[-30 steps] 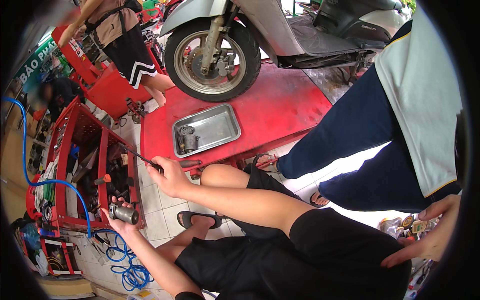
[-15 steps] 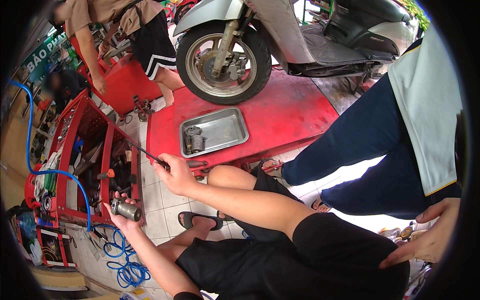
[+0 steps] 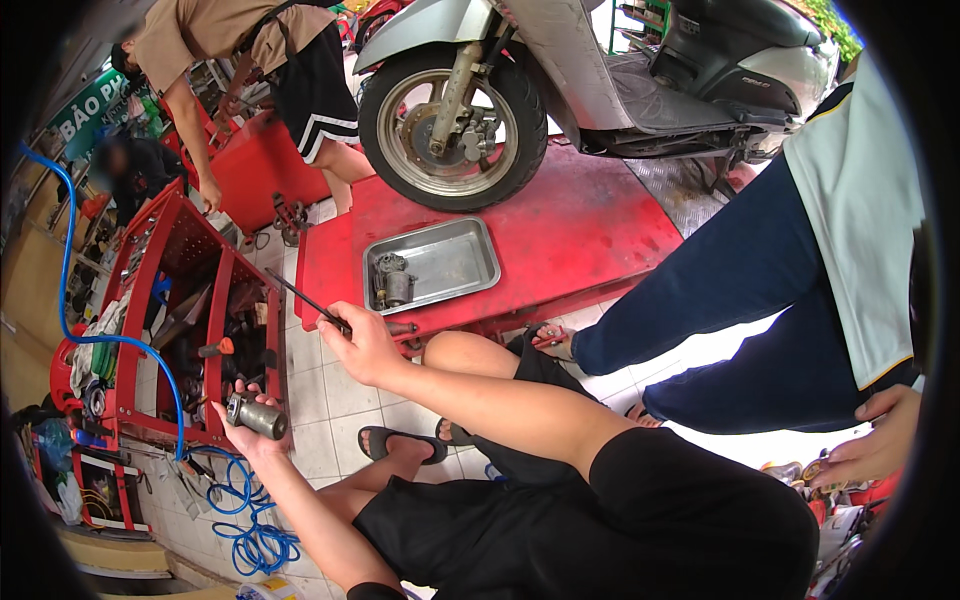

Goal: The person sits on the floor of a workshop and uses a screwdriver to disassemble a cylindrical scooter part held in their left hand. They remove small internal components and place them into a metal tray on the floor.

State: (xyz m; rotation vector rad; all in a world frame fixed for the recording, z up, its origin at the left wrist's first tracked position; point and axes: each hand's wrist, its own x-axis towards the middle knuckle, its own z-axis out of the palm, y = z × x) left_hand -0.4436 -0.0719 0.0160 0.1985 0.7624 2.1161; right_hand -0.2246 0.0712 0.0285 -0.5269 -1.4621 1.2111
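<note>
My left hand (image 3: 250,425) is closed around a grey metal cylinder that looks like a small starter motor (image 3: 262,420), its rounded end turned to the right. In my right hand (image 3: 360,343) is a screwdriver (image 3: 305,298), gripped at its dark handle. Its long thin shaft slants up and left, apart from the motor. Just beyond my hands, a metal tray (image 3: 450,262) rests on the red lift platform (image 3: 590,220). Another greasy motor-like part (image 3: 396,285) lies in the tray's left side.
A silver scooter (image 3: 590,80) stands on the platform. At left is a red tool cart (image 3: 212,330); a blue hose (image 3: 70,250) hangs past it and coils on the tiles. One person (image 3: 240,50) bends at the back; another in jeans (image 3: 720,270) stands close at right, where a hand (image 3: 870,440) shows.
My right hand and the screwdriver have shifted slightly right; the motor stays in my left hand. The other person's hand at right has drawn back toward the edge.
</note>
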